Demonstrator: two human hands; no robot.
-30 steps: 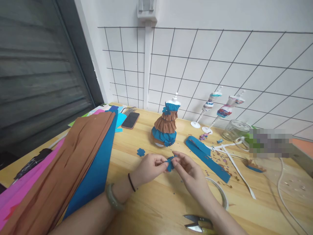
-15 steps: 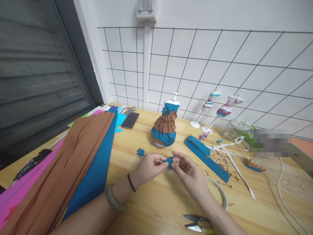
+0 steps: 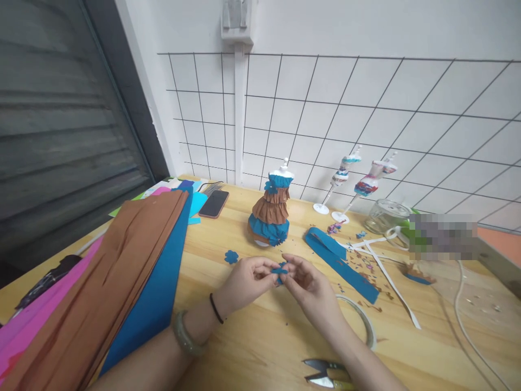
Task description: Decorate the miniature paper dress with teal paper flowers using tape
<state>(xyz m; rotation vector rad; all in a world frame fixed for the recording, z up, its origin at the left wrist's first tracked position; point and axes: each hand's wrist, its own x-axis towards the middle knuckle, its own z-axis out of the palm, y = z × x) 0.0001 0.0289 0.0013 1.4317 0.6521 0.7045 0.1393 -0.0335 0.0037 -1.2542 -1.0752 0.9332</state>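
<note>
Pinching is observed at both hands: a small blue paper piece (image 3: 279, 271) is gripped between the fingertips of the left hand (image 3: 246, 279) and those of the right hand (image 3: 311, 285), above the table (image 3: 244, 347), in front of the ruffled dress form (image 3: 271, 212). A blue flower cutout (image 3: 231, 256) is found lying near the left hand. A clear jar (image 3: 386, 216) is noted at the far right; its contents cannot be made out. A blue strip (image 3: 354, 277) is laid beside paper scraps (image 3: 369, 267). A tape roll (image 3: 369, 328) is partly covered by the right forearm (image 3: 354, 347), near metal snips (image 3: 323, 374).
</note>
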